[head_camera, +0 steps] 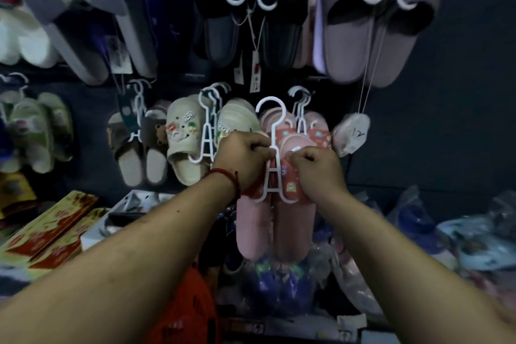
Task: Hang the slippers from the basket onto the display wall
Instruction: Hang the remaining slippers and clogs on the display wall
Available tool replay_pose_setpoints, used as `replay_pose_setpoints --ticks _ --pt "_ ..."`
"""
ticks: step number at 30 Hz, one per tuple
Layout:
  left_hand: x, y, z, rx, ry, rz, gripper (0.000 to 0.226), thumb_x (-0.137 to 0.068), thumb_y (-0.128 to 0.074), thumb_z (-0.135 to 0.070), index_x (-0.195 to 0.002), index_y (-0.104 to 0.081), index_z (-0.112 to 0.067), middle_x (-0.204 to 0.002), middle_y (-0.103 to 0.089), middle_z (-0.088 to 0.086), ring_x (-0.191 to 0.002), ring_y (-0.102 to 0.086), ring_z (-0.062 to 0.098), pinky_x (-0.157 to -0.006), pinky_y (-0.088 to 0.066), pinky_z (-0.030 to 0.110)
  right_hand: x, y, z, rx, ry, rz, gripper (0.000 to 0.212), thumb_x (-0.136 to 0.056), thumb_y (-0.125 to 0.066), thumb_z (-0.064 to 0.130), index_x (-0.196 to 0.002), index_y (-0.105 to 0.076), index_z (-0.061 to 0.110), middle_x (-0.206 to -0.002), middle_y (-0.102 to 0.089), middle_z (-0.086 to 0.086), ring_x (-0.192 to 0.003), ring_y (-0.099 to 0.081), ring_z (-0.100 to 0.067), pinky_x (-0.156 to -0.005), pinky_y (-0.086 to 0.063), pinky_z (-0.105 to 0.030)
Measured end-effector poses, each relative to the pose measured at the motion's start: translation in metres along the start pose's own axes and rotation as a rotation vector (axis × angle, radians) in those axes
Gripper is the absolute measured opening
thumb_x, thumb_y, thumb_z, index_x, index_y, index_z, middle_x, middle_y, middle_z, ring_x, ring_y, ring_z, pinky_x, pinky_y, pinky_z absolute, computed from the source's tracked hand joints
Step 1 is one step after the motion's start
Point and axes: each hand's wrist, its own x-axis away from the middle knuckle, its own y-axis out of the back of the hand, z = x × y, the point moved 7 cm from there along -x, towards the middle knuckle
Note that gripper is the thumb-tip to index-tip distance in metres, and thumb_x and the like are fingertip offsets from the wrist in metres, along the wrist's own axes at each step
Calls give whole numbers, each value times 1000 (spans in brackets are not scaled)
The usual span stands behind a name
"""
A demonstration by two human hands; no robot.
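A pair of pink slippers (pixel 279 227) hangs on a white plastic hanger (pixel 272 131) held up in front of the dark display wall (pixel 435 126). My left hand (pixel 241 158) pinches the hanger's stem from the left. My right hand (pixel 318 169) grips the hanger and the top of the right slipper. The hanger's hook stands free, just left of a hanging pink pair (pixel 317 126) on the wall. An orange basket (pixel 192 307) shows low down between my forearms.
The wall carries many hung pairs: beige slippers (pixel 185 137), brown ones (pixel 132 148), black ones (pixel 251 17), mauve ones (pixel 371 33). Bagged slippers (pixel 474 237) pile at right, red and yellow boxes (pixel 47 234) at left. A tag marked 12 (pixel 351 132) dangles at right.
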Motion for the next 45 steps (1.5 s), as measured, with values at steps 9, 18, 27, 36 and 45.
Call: replay_pose_setpoints --ticks 9,18,27,36,45 --pt "-75 -58 7 103 36 -72 6 -79 -76 -20 -83 -80 -17 -80 -76 -7 -81 -70 10 -83 -57 34 -76 20 -26 67 6 -134 41 -93 -58 24 -54 -51 17 -60 -58 -1 -62 -58 -22 -64 -47 -37" --pt "-55 -70 3 91 -243 -194 16 -87 -72 -27 -100 -78 -21 -93 -76 -10 -84 -69 2 -79 -58 33 -68 29 -34 121 303 -236 30 -90 -45 32 -61 -47 25 -74 -55 -3 -78 -54 -25 -69 -45 -43" --pt "-92 -96 -8 -122 -185 -25 21 -85 -66 -18 -67 -67 -8 -65 -64 5 -68 -61 24 -67 -51 38 -92 38 -52 226 9 -218 33 -91 -48 30 -67 -60 10 -72 -63 -6 -75 -60 -28 -70 -50 -41" --pt "-132 -108 9 -230 -122 139 11 -82 -76 -25 -77 -76 -16 -76 -67 1 -83 -63 19 -69 -38 21 -136 23 -71 419 -77 2 35 -92 -51 35 -69 -65 13 -74 -62 -4 -73 -59 -25 -60 -38 -29" --pt "-158 -104 26 -152 -152 260 13 -75 -85 -17 -83 -78 -9 -72 -69 -4 -74 -63 9 -74 -53 24 -154 20 -77 296 61 60 39 -89 -70 35 -68 -69 2 -65 -66 -13 -63 -62 -25 -56 -44 -29"
